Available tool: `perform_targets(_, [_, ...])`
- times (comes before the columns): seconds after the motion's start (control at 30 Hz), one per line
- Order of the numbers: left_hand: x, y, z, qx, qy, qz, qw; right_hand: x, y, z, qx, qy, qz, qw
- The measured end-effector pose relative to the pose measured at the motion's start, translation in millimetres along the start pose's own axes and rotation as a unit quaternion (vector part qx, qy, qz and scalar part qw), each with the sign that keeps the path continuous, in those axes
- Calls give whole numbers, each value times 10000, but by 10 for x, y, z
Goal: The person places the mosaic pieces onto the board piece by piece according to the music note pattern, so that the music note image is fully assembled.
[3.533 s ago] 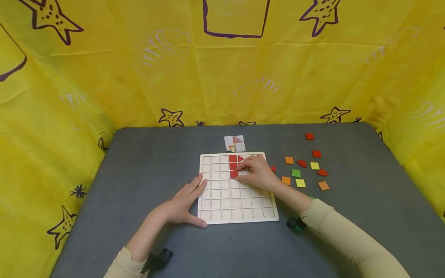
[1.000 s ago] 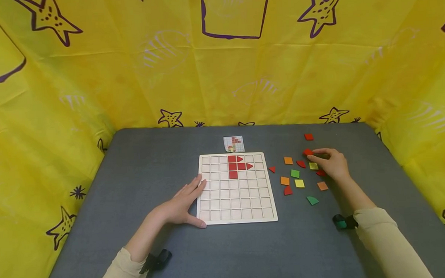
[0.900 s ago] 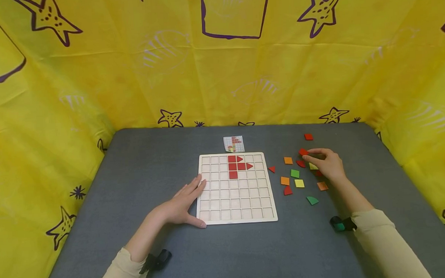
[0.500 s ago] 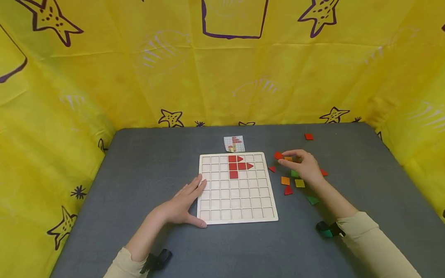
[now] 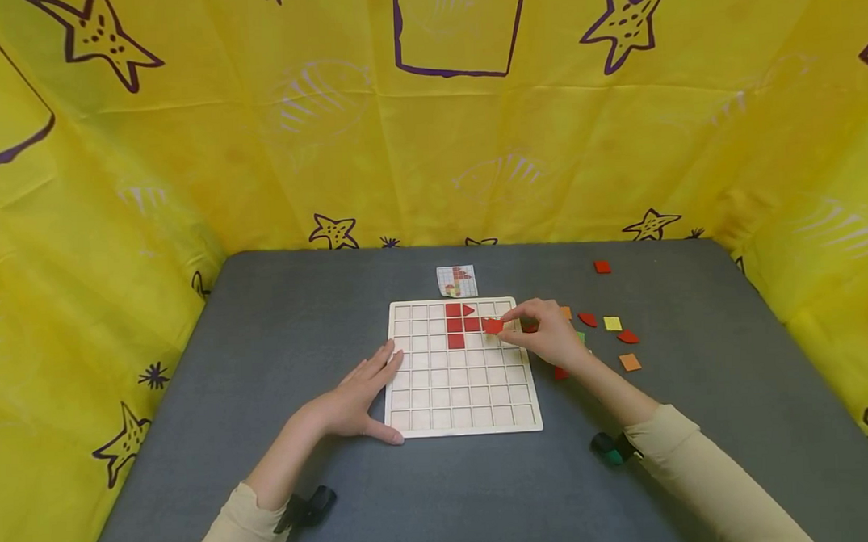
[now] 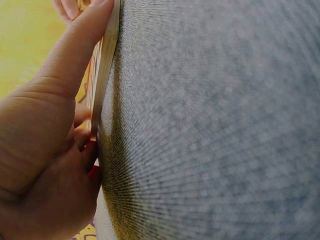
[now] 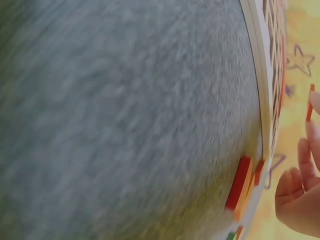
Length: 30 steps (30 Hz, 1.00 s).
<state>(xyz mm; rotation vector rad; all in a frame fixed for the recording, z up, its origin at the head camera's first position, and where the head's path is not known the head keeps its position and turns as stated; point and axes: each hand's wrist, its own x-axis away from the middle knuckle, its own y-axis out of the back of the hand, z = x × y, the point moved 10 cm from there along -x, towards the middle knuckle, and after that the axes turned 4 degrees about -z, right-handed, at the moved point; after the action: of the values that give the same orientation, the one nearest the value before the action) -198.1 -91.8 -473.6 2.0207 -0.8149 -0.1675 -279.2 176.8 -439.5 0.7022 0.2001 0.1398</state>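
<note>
A pale wooden grid board [image 5: 439,384] lies in the middle of the table. My left hand [image 5: 352,396] rests at its left edge, fingers stretched along the side and thumb at the near corner; the left wrist view shows the thumb [image 6: 75,55] against the board's rim. Thumb and fingers of my right hand [image 5: 553,334] pinch a red square tile [image 5: 492,326] over the upper right of the grid. In the right wrist view this tile [image 7: 310,102] is edge-on, raised off the board. Several red tiles [image 5: 454,325] sit in the upper cells; the held tile hides the pointed one.
A small printed pattern card [image 5: 457,280] lies behind the board. Right of it are loose tiles: a red square [image 5: 603,267], a yellow square [image 5: 612,324], an orange square [image 5: 630,363] and several others, some partly behind the right hand.
My right hand left the board, picked up a red square tile from the loose tiles at the right and carried it leftward over the grid. The left hand has stayed put.
</note>
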Motion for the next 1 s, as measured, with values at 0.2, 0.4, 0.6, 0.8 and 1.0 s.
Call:
perform_targets(0.2, [-6, 6, -8, 25, -21, -29, 10000, -58, -201, 145, 511, 475, 284, 9972])
perform_targets(0.4, [-14, -9, -3, 25, -37, -15, 10000, -83, -297, 176, 622, 498, 453, 9958])
perform_targets(0.6, [-12, -20, 25, -44, 44, 7, 10000, -87, -353, 211, 652, 463, 507, 9955])
perform_targets(0.8, [-4, -16, 22, -29, 45, -12, 10000, -103, -397, 218, 743, 445, 559, 9947])
perform_targets(1.0, [-6, -13, 17, 2, 75, 19, 10000, -145, -128, 143, 542, 356, 269, 9975])
